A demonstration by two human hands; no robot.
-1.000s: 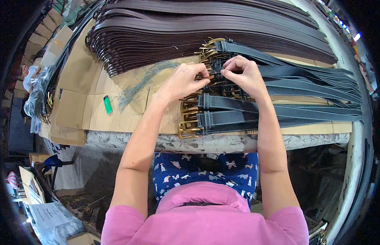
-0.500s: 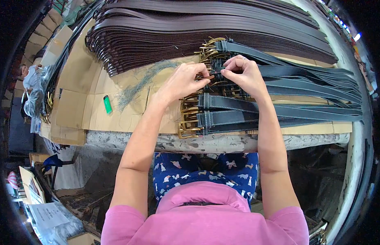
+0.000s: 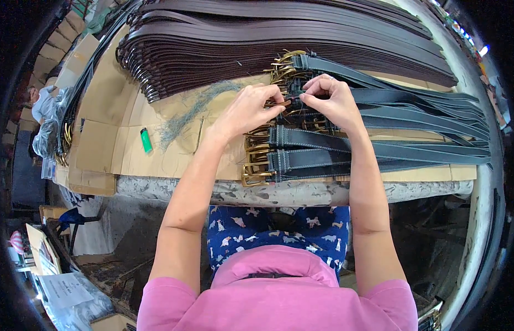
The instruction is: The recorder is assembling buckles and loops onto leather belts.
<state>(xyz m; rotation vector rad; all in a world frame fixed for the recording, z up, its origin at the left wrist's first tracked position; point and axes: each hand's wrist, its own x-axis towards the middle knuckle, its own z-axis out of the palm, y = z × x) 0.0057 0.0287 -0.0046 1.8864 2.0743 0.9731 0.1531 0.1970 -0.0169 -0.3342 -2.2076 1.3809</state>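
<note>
— What should you watch for here?

— The row of dark belts [image 3: 378, 149] in front of you lies fanned out, each brass buckle [image 3: 256, 175] just beside the next. Tug the one you are working on too hard and, I'd judge, it drags its neighbours out of line. The nearest buckles also sit close to the table edge [image 3: 279, 194], so a sideways pull could slide one off.

— Anything else?

— The loose threads [image 3: 196, 105] on the cardboard [image 3: 102, 138] could catch in a buckle if the belts shift left. The green lighter [image 3: 146, 140] lies well apart from your hands, so it is no worry.

— How do your hands stand?

— Your left hand [image 3: 247, 110] is pinched narrow, thumb and fingers closed on the buckle end of one belt in the middle of the row. Your right hand [image 3: 334, 100] meets it, fingertips nearly touching, also closed tight on the same belt just behind the buckle. What exactly sits between the fingertips is too small to tell.

— And the brown belts [image 3: 268, 38]?

— Stacked at the far side, untouched.
</note>
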